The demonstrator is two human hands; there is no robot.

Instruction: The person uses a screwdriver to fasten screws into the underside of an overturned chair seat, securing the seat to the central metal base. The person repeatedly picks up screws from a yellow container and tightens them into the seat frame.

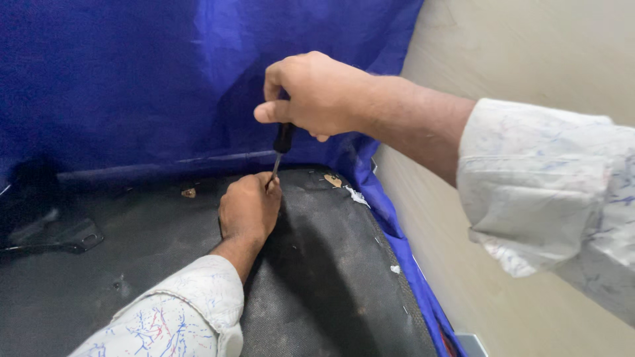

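My right hand [311, 92] grips the black handle of a screwdriver [282, 142] from above, the metal shaft pointing down. Its tip meets the fingers of my left hand [249, 206], which rests knuckles-up on a black textured panel [331, 264] and pinches something small at the tip; what it pinches is hidden. Blue fabric [132, 79] stands as a wall right behind both hands. Both arms wear white sleeves with coloured streaks.
A beige wall [529, 53] runs along the right, with the blue fabric's edge tucked down between it and the panel. A dark metal bracket [73, 237] lies at the left. Small tan and white scraps [333, 180] dot the panel near the fabric.
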